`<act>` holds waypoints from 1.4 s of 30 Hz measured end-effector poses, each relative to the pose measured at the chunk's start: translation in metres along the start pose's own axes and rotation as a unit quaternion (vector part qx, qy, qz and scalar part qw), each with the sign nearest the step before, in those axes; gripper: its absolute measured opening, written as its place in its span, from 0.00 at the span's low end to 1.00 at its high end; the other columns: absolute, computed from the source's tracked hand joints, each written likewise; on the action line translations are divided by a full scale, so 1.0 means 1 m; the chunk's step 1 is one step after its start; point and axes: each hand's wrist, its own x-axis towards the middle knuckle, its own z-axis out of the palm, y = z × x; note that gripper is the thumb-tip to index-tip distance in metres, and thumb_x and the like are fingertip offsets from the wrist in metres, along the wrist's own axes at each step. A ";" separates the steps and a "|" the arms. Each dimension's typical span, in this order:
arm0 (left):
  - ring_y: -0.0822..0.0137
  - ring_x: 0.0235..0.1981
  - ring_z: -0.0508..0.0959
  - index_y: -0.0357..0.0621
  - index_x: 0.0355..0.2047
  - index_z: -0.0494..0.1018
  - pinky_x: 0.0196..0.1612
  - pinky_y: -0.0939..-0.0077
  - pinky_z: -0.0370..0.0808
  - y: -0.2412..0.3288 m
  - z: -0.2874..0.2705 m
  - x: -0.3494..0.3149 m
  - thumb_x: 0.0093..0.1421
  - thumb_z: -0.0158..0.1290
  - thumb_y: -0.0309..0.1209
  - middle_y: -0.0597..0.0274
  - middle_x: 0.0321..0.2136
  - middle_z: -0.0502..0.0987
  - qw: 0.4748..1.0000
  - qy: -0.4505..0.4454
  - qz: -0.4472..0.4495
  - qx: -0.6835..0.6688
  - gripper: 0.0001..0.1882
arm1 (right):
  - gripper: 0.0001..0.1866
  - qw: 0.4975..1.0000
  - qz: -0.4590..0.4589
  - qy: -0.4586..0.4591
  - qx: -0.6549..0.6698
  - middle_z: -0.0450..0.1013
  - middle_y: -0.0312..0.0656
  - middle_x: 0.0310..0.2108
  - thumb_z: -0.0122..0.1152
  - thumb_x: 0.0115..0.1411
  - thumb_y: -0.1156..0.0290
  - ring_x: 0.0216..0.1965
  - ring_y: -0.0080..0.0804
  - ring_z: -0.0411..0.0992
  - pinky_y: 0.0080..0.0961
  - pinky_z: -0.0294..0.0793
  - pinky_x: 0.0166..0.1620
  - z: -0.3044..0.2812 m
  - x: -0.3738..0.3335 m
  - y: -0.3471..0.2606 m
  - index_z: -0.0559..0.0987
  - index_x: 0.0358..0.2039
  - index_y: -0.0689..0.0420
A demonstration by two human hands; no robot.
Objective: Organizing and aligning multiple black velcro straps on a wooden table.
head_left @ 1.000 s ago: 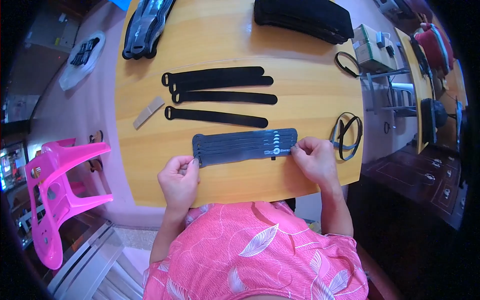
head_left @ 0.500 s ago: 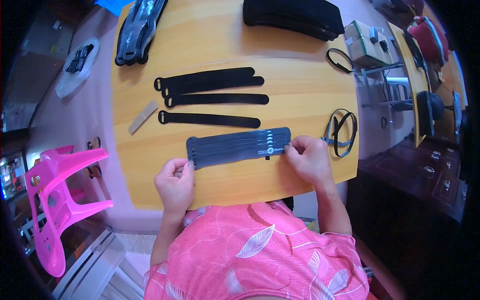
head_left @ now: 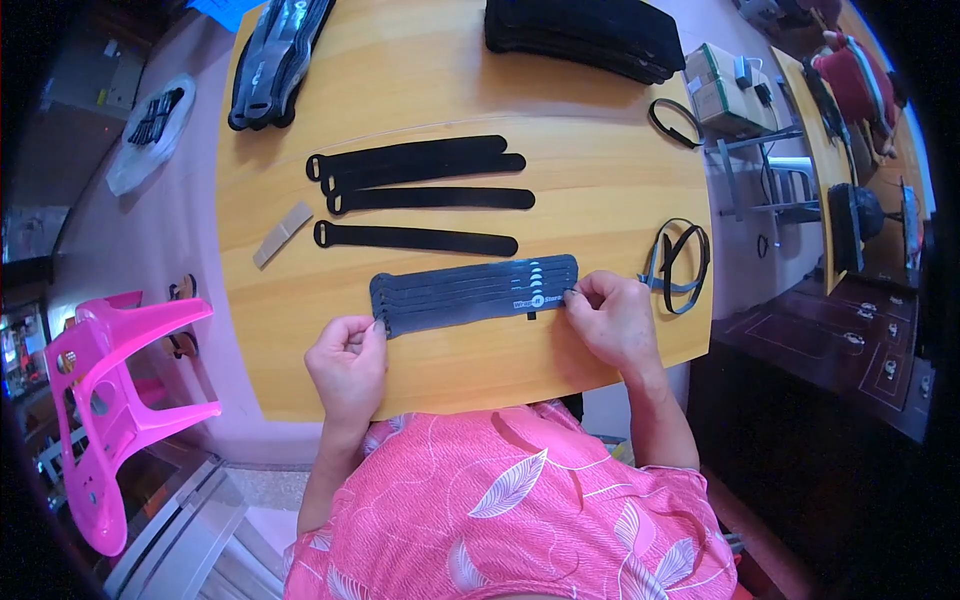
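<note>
A fanned row of dark hook-and-loop straps (head_left: 460, 295), overlapping with white print near the right end, is stretched between my hands at the table's near side. My left hand (head_left: 346, 368) pinches its slotted left end between thumb and fingers. At the right end, my right hand (head_left: 612, 318) grips the edge in the same way. Just beyond lies a single black strap (head_left: 420, 238), flat, its slotted end to the left. Farther off, another strap (head_left: 430, 200) and a small overlapping group of black straps (head_left: 420, 160) lie roughly parallel to it.
Bundled printed straps (head_left: 275, 65) stand at the table's far left, and a black strap stack (head_left: 585, 38) at the far right. A beige strip (head_left: 283, 235) lies left. Looped thin straps (head_left: 683, 265) and a black loop (head_left: 676, 123) rest along the right edge. A pink stool (head_left: 125, 390) is at left.
</note>
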 end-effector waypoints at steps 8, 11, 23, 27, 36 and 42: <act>0.86 0.20 0.68 0.34 0.27 0.75 0.23 0.89 0.65 -0.012 -0.001 0.001 0.55 0.57 0.19 0.73 0.19 0.73 0.999 0.021 0.036 0.015 0.02 | 0.08 0.999 0.029 0.017 0.005 0.75 0.51 0.19 0.61 0.49 0.70 0.23 0.42 0.77 0.32 0.76 0.30 0.003 -0.001 -0.008 0.80 0.23 0.63; 0.86 0.19 0.67 0.35 0.25 0.75 0.21 0.88 0.65 -0.007 -0.001 0.003 0.54 0.57 0.19 0.73 0.16 0.72 0.997 0.020 0.063 0.047 0.02 | 0.08 0.999 0.031 0.021 -0.018 0.75 0.51 0.19 0.61 0.49 0.70 0.22 0.42 0.77 0.33 0.75 0.29 0.003 -0.003 -0.009 0.79 0.23 0.62; 0.69 0.12 0.71 0.38 0.20 0.73 0.20 0.72 0.67 0.011 -0.019 0.008 0.51 0.62 0.29 0.57 0.11 0.71 0.969 -0.012 0.106 0.224 0.10 | 0.11 0.994 0.041 0.064 -0.082 0.73 0.49 0.18 0.62 0.48 0.71 0.23 0.48 0.75 0.39 0.74 0.31 0.008 -0.007 -0.014 0.74 0.30 0.62; 0.62 0.14 0.72 0.38 0.22 0.73 0.21 0.68 0.68 0.009 -0.029 0.012 0.51 0.64 0.32 0.55 0.12 0.71 0.953 -0.025 0.121 0.277 0.12 | 0.13 0.996 0.034 0.067 -0.057 0.73 0.49 0.18 0.62 0.49 0.72 0.24 0.49 0.75 0.40 0.73 0.32 0.006 -0.006 -0.014 0.72 0.34 0.62; 0.47 0.48 0.74 0.32 0.51 0.68 0.50 0.58 0.71 0.017 -0.009 -0.021 0.65 0.50 0.38 0.40 0.48 0.72 0.938 -0.072 0.314 0.130 0.22 | 0.19 0.912 -0.376 0.126 -0.102 0.73 0.51 0.44 0.59 0.48 0.77 0.45 0.47 0.73 0.39 0.73 0.44 0.035 -0.032 -0.041 0.75 0.44 0.63; 0.38 0.67 0.50 0.26 0.60 0.57 0.66 0.44 0.43 -0.003 0.011 -0.010 0.64 0.35 0.61 0.31 0.63 0.53 0.785 -0.136 0.428 0.426 0.44 | 0.39 0.907 -0.369 -0.025 -0.201 0.55 0.54 0.65 0.57 0.57 0.53 0.68 0.50 0.50 0.47 0.47 0.67 0.073 -0.032 -0.042 0.62 0.61 0.67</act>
